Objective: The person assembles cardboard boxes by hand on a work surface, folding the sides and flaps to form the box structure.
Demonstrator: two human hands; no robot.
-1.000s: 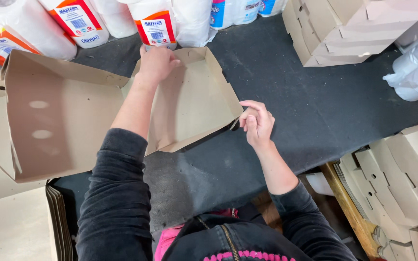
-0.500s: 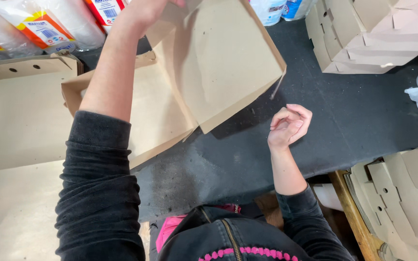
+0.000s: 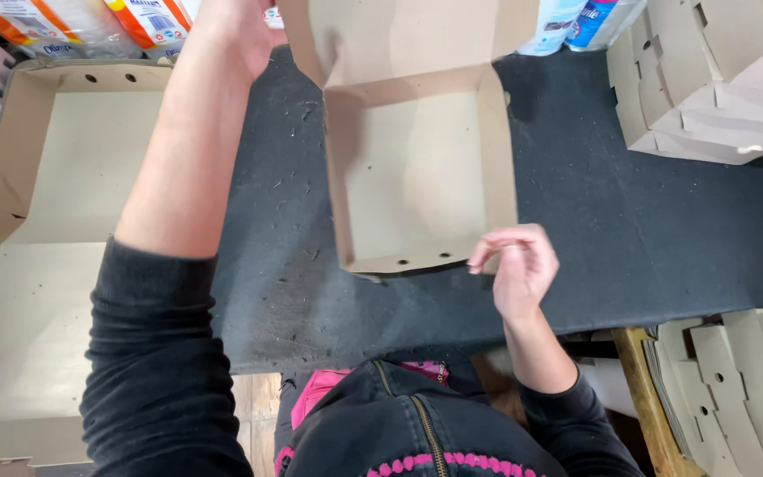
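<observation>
Partly out of view, the left hand is cut off by the top edge, so its fingers and whatever they grip cannot be made out; it reaches up beside the raised flap of the cardboard box. That flap also runs off the top. The box sits open on the dark table mat, its near wall, pierced by small holes, facing the person. The right hand hovers just at the box's near right corner, fingers loosely curled and half open, holding nothing; whether a fingertip touches the rim is hard to tell. A second open box lies to the left, and stacked folded boxes stand at the far right.
</observation>
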